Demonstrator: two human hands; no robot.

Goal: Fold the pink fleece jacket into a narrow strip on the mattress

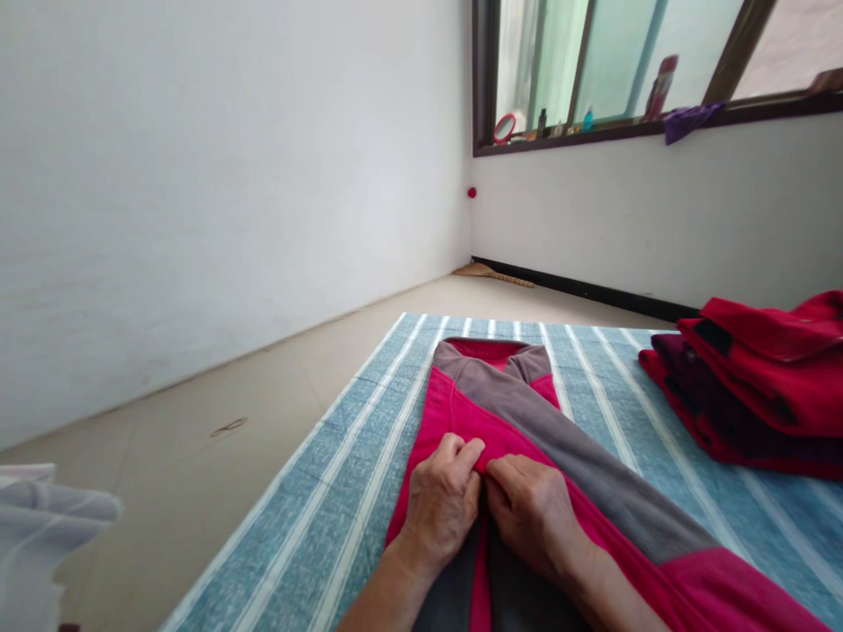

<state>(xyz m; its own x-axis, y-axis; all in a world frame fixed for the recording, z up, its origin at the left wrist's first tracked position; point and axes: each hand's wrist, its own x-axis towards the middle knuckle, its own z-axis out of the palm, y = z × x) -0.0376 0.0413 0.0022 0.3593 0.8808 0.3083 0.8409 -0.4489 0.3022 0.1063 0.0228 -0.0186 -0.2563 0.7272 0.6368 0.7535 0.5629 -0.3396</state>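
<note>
A pink and grey garment [559, 430] lies on a blue-and-white striped cloth [342, 456], its grey collar at the far end and one sleeve stretching toward the lower right. Near its middle, my left hand [446, 491] pinches the pink fabric with bent fingers. Just to the right, my right hand [533, 509] grips the same fabric, its fingertips almost touching those of my left hand. Below the hands, dark grey parts run down on both sides of a pink strip. The forearms hide some of the lower fabric.
Folded red and dark purple clothes [770, 386] are stacked at the right. Pale fabric [53, 527] shows at the lower left. A white wall [230, 175] stands beyond the tiled floor. A window sill [612, 130] holds a mirror, bottles and a purple cloth.
</note>
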